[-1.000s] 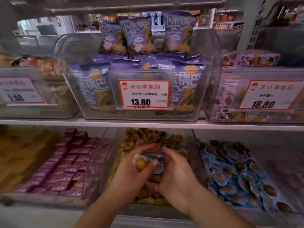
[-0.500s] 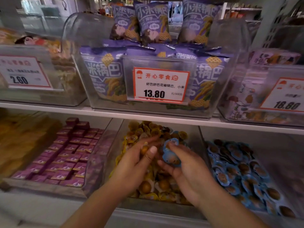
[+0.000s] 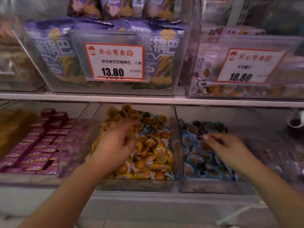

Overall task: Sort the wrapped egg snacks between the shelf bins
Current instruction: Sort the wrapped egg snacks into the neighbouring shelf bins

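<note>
The right hand (image 3: 230,150), at three o'clock, has carried its blue egg snack to the blue bin (image 3: 213,185) and now hangs loosely curled and empty, while the left hand (image 3: 118,145) digs, fingers spread, into the yellow bin (image 3: 136,186).

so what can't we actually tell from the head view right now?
- Left hand: motion blur and its own back hide whether the fingers hold a snack in the middle bin.
- Right hand: blurred over the blue snacks; grip unclear.
- 18.80 price tag: product text blurred.
- Top purple bags: cut off by the frame edge.
</note>
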Demonstrator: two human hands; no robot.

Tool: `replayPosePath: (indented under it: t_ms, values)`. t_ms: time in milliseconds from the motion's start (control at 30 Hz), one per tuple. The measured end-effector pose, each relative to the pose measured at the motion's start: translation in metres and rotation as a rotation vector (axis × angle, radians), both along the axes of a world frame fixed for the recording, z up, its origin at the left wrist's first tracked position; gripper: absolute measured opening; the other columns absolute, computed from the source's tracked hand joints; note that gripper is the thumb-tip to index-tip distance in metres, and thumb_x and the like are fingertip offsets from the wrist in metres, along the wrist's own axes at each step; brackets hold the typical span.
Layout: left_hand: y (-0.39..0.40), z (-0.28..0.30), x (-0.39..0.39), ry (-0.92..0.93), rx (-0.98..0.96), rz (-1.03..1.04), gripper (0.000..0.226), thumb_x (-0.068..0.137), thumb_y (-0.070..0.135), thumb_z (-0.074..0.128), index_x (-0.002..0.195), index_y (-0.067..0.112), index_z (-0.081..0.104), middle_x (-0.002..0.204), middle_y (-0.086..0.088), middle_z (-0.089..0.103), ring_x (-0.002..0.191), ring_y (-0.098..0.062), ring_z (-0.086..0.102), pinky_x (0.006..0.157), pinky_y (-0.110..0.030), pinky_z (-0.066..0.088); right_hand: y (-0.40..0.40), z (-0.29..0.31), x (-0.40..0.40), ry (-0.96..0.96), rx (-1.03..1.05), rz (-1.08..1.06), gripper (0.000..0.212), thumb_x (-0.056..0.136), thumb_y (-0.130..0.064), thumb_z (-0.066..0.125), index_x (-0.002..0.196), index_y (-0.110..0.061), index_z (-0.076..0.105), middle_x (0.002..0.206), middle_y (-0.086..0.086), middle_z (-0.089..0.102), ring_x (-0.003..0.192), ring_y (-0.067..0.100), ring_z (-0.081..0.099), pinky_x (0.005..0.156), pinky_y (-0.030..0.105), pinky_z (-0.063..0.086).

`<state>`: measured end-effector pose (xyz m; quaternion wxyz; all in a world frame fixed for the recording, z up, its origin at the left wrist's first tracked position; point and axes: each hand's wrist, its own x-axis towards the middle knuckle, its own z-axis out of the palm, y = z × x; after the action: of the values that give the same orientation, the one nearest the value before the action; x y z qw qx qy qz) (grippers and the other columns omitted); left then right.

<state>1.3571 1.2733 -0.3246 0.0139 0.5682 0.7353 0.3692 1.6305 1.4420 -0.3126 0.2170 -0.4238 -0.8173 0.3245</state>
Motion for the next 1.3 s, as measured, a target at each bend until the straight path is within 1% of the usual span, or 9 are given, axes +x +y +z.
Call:
replayPosePath:
  t_ms: [167,267,467,633,767,900,1067,1200,1300]
  values:
    - [0.014,0.000,0.051,0.062,-0.389,-0.441,0.038,0.087,0.057,0.056,0.120,0.040,0.063,0.114,0.022,0.065,0.105,0.005,0.058,0.092,-0.031,0.050,-0.012,-0.004,-0.006,0.180,0.071,0.098,0.013,0.095,-0.037,0.058,0.089,-0.047,0.065,0.079,-0.032,0.069,0.076,-0.013,0.063,0.063,0.004,0.043]
    - [0.025,-0.008,0.052,0.228,-0.538,-0.496,0.047,0.084,0.067,0.054,0.124,0.042,0.060,0.120,0.022,0.060,0.114,-0.002,0.053,0.103,-0.038,0.041,-0.025,-0.007,-0.015,0.164,0.057,0.199,0.012,0.094,-0.043,0.055,0.095,-0.051,0.064,0.098,-0.037,0.065,0.092,-0.012,0.062,0.073,0.007,0.047]
    - [0.035,-0.008,0.020,0.399,-0.476,-0.369,0.041,0.076,0.056,0.065,0.115,0.046,0.061,0.113,0.023,0.054,0.114,-0.008,0.051,0.107,-0.041,0.035,-0.025,-0.013,-0.021,0.079,0.034,0.221,0.022,0.098,-0.039,0.053,0.110,-0.032,0.071,0.103,-0.030,0.063,0.101,-0.013,0.056,0.083,0.015,0.049]
    - [0.043,-0.010,0.010,0.644,-0.358,-0.128,0.049,0.083,0.044,0.071,0.130,0.042,0.058,0.149,0.002,0.043,0.139,-0.025,0.038,0.117,-0.050,0.027,-0.018,-0.015,-0.019,0.112,0.022,0.177,0.021,0.098,-0.038,0.054,0.108,-0.032,0.071,0.095,-0.027,0.066,0.091,-0.008,0.061,0.076,0.021,0.050]
    - [0.037,0.004,0.032,0.366,-0.213,-0.293,0.038,0.091,0.052,0.055,0.125,0.038,0.064,0.139,0.010,0.052,0.130,-0.012,0.047,0.108,-0.043,0.041,-0.015,-0.018,-0.022,0.168,0.062,0.148,0.016,0.097,-0.032,0.057,0.102,-0.031,0.073,0.094,-0.025,0.067,0.092,-0.007,0.061,0.076,0.017,0.047]
    - [0.025,0.009,0.062,-0.010,-0.548,-0.478,0.059,0.088,0.073,0.031,0.106,0.029,0.067,0.096,0.011,0.060,0.089,-0.004,0.058,0.081,-0.039,0.052,-0.016,-0.020,-0.029,0.213,0.119,0.156,0.016,0.096,-0.030,0.058,0.100,-0.029,0.074,0.098,-0.026,0.068,0.098,-0.009,0.061,0.079,0.009,0.047]
    - [0.016,0.013,0.057,0.101,-1.021,-0.488,0.098,0.065,0.090,0.054,0.147,0.046,0.024,0.150,0.013,0.031,0.134,-0.012,0.040,0.109,-0.037,0.041,-0.022,-0.022,-0.034,0.214,0.125,0.177,0.013,0.096,-0.031,0.057,0.094,-0.038,0.068,0.095,-0.028,0.067,0.097,-0.011,0.060,0.080,0.007,0.045]
    - [0.013,-0.003,0.075,0.242,-0.973,-0.479,0.110,0.058,0.089,0.062,0.147,0.040,0.020,0.145,0.008,0.029,0.130,-0.021,0.040,0.103,-0.042,0.045,-0.024,-0.020,-0.036,0.199,0.126,0.170,0.012,0.095,-0.034,0.055,0.094,-0.039,0.066,0.094,-0.027,0.067,0.093,-0.007,0.062,0.078,0.013,0.049]
    - [0.020,-0.005,0.077,0.138,-0.988,-0.448,0.105,0.054,0.095,0.056,0.141,0.045,0.026,0.141,0.009,0.035,0.123,-0.018,0.046,0.099,-0.038,0.047,-0.023,-0.021,-0.036,0.193,0.118,0.166,0.014,0.096,-0.032,0.056,0.096,-0.031,0.070,0.095,-0.023,0.069,0.095,-0.006,0.062,0.081,0.018,0.050]
